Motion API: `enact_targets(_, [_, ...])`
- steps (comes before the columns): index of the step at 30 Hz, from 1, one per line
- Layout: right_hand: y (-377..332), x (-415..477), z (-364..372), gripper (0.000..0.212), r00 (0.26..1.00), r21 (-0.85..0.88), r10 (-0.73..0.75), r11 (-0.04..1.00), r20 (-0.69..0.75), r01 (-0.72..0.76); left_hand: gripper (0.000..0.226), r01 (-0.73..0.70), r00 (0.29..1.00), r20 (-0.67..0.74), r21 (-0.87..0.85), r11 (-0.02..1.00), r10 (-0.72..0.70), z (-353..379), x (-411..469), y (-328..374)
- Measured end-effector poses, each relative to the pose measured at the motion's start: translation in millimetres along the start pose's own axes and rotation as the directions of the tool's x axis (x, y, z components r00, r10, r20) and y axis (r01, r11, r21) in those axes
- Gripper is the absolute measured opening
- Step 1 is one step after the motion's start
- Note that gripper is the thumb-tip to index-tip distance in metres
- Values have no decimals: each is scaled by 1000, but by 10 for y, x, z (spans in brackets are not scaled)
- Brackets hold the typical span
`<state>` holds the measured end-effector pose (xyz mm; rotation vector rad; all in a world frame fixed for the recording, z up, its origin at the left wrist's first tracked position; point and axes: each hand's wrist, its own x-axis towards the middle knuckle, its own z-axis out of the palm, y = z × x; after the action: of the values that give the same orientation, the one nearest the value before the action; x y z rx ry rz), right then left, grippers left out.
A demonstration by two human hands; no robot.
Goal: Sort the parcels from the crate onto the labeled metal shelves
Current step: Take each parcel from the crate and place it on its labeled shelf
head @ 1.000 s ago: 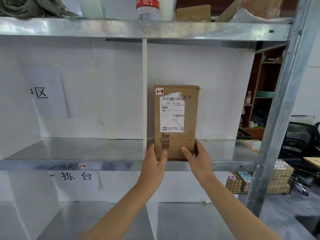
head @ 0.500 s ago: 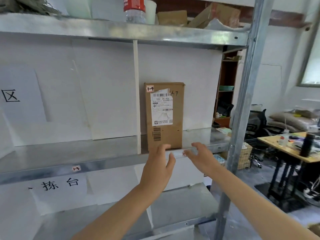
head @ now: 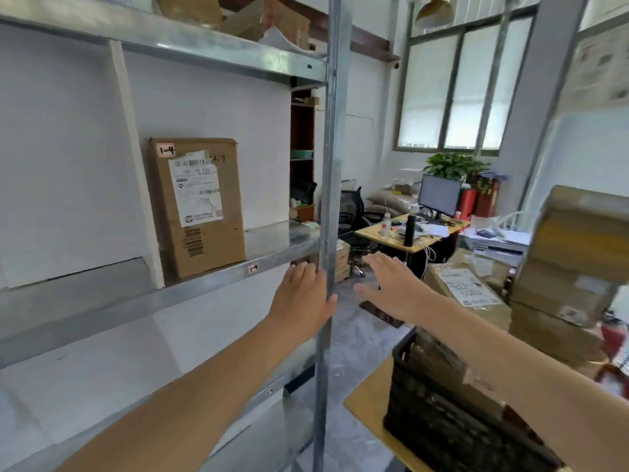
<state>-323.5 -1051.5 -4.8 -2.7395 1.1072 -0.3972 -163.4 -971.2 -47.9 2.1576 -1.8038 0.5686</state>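
A tall brown cardboard parcel (head: 200,206) with a white shipping label and a "1-4" sticker stands upright on the middle metal shelf (head: 102,301), right of a white divider. My left hand (head: 301,294) hovers empty, fingers spread, in front of the shelf's upright post (head: 328,199), well right of and below the parcel. My right hand (head: 391,284) is also empty and open, held out in the air past the post. A black plastic crate (head: 449,413) with parcels inside sits at the lower right, under my right forearm.
Stacked cardboard boxes (head: 571,267) rise at the right above the crate, with another labelled box (head: 466,291) behind it. The crate rests on a wooden table (head: 367,403). A desk with a monitor (head: 439,195) and an office chair stand further back by the windows.
Both hands have let go of the parcel and drawn back from the shelf. My view has swung right, bringing the crate and stacked boxes into sight.
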Motion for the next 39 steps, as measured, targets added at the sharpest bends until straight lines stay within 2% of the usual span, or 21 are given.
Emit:
enact_targets(6, [616,-361,-247,57,995,-148,91,984,-47,-97,42,-251,965,-85,-48,967,246,53,366,940])
enact_targets(11, [1234,-534,-475,54,979,-122,196,972,-59,-202,43,-219,975,-42,-84,972,217,205,577,1281])
enact_targets(15, [1656,-552,-511,55,964,-113,261,958,-43,-264,50,-246,969,6,-11,969,246,325,740,1475])
enact_targets(18, [1912,-518,-483,55,957,-85,289,954,9,-288,52,-270,963,-9,7,963,271,418,899,1594])
enact_targets(22, [2205,-371,-444,55,947,67,316,945,59,-319,52,-227,974,20,-2,974,227,600,1072,1718])
enact_targets(25, [2370,-193,-404,56,948,100,306,944,90,-314,53,-164,984,69,-18,986,165,787,1156,1769])
enact_targets(28, [2514,-21,-310,46,944,179,310,928,115,-327,55,-66,987,143,-51,997,73,951,1240,1816])
enact_targets(30, [2612,64,-190,38,945,227,295,919,144,-322,54,13,985,173,-139,990,11,1029,1288,1889])
enact_targets(32, [2689,98,-61,32,950,322,263,896,168,-305,50,109,977,209,-288,951,-49,1086,1311,2001])
enact_targets(35, [2756,42,24,6,948,471,263,824,178,-316,41,241,962,237,-500,832,-136,1190,1309,2149])
enact_targets(37, [2807,8,36,19,941,524,265,782,210,-337,42,357,928,321,-632,688,-188,1258,1292,2206])
enact_targets(39, [2844,-26,37,23,928,550,296,748,227,-372,41,445,893,401,-727,522,-203,1311,1266,2254])
